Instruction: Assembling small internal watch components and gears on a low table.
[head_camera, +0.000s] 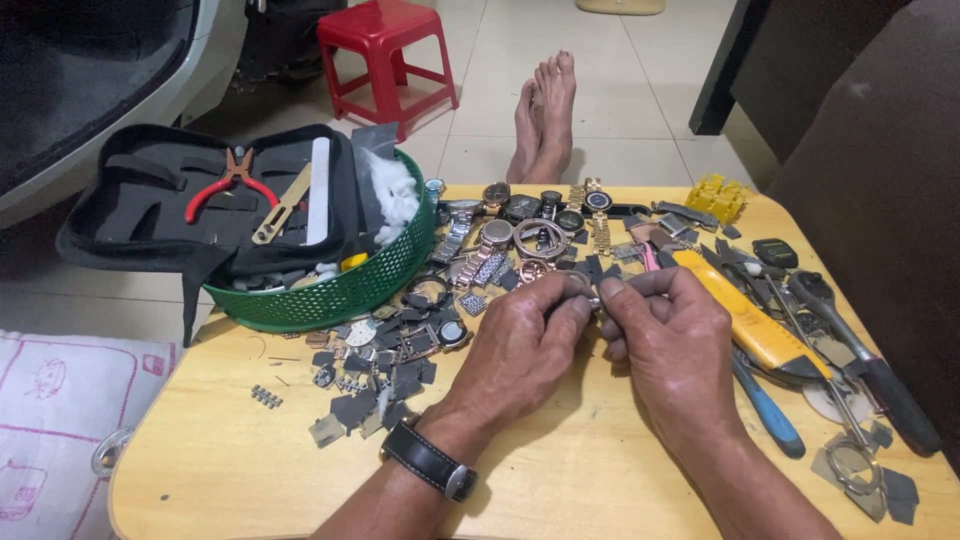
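My left hand (520, 345) and my right hand (672, 345) meet at the middle of a small wooden table (560, 480). Between the fingertips of both hands sits a small silvery watch part (592, 296), mostly hidden by the fingers. A black strap watch (432, 460) is on my left wrist. Just beyond the hands lies a pile of several wristwatches and metal bands (530, 235). Dark loose watch pieces (385, 370) are scattered left of my left hand.
A green basket (345, 290) at the table's left holds an open black tool case (200, 200) with red pliers (228, 185). A yellow-handled tool (750, 325), blue-handled tool (768, 410) and other tools lie right. A yellow block (718, 197), red stool (385, 50) and bare feet (545, 115) are farther off.
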